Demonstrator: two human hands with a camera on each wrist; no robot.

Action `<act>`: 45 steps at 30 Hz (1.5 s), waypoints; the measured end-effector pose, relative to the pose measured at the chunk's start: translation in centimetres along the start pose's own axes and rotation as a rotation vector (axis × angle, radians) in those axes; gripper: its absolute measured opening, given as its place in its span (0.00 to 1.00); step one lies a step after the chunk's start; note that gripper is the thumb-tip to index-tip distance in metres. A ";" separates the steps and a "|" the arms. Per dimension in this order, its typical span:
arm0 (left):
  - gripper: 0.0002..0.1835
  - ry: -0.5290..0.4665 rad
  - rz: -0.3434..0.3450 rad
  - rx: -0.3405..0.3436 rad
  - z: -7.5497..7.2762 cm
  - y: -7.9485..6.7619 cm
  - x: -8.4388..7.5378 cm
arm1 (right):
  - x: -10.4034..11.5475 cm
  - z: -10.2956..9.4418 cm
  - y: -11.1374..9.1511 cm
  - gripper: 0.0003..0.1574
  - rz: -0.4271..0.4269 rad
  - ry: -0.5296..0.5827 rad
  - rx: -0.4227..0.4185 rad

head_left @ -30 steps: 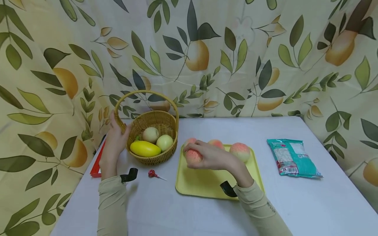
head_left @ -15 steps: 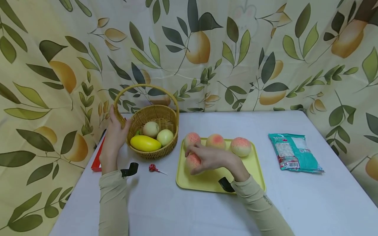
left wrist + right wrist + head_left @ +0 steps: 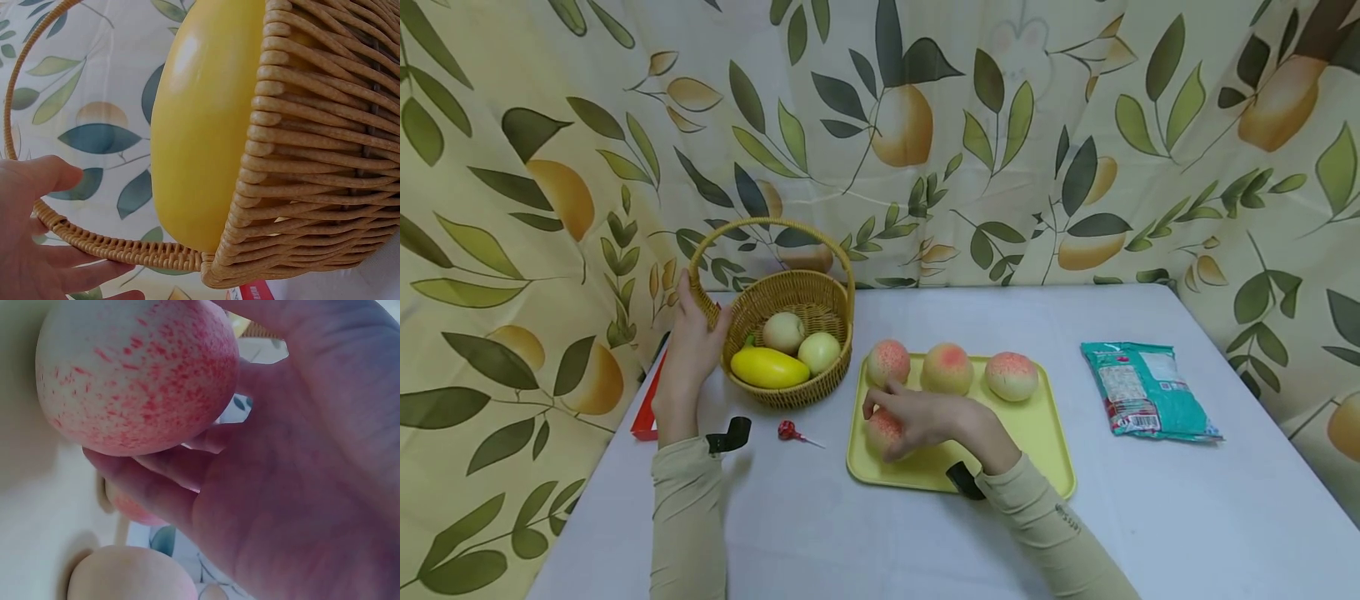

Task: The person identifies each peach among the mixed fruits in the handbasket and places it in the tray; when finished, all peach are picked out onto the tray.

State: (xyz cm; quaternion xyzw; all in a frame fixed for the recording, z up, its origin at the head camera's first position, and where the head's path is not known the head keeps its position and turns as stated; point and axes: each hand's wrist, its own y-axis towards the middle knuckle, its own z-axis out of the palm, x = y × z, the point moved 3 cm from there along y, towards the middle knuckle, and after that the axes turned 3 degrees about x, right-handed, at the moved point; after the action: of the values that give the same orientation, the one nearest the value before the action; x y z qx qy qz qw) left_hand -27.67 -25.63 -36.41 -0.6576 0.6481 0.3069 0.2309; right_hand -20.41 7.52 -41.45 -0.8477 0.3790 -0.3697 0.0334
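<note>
My left hand point(image 3: 691, 354) holds the side of the wicker basket's handle point(image 3: 771, 222), thumb on one side and fingers on the other. In the wicker basket point(image 3: 786, 396) lie a yellow papaya-like fruit point(image 3: 769, 367) and two pale round fruits, one behind point(image 3: 784, 332) and one at the right point(image 3: 819, 352). My right hand point(image 3: 936, 419) has its thumb and fingers round a red-speckled peach point(image 3: 137, 375) at the front left of the yellow tray point(image 3: 1000, 454). Behind it on the tray sit more peaches: left point(image 3: 888, 363), middle point(image 3: 947, 368) and right point(image 3: 1012, 376).
A red-wrapped lollipop point(image 3: 787, 430) lies between basket and tray. Right of the tray is a teal snack bag point(image 3: 1150, 390). Partly hidden by my left arm, a red object point(image 3: 646, 414) lies at the table's left edge. A patterned curtain point(image 3: 880, 167) hangs behind the white table point(image 3: 850, 542).
My right hand has brought the peach down and toward me onto the tray's front left, uncovering the peaches behind. My left hand stays at the basket handle.
</note>
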 end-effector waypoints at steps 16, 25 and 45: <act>0.49 0.014 -0.008 0.000 0.1 -0.1 0.2 | 0.4 0.9 -0.5 0.33 0.163 -0.127 0.067; 0.49 0.014 -0.020 0.001 -0.1 -0.1 0.2 | 0.9 0.6 -0.7 0.36 0.175 -0.119 0.072; 0.49 -0.002 -0.009 0.000 0.0 0.0 0.3 | 7.1 -8.3 10.3 0.39 -0.077 -0.270 0.056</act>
State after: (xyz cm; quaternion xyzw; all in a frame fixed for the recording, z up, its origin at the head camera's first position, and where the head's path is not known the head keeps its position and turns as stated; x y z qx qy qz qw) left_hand -27.63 -25.82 -36.59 -0.6602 0.6448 0.3064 0.2332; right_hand -29.08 -2.67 -34.59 -0.9024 0.3276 -0.2638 0.0936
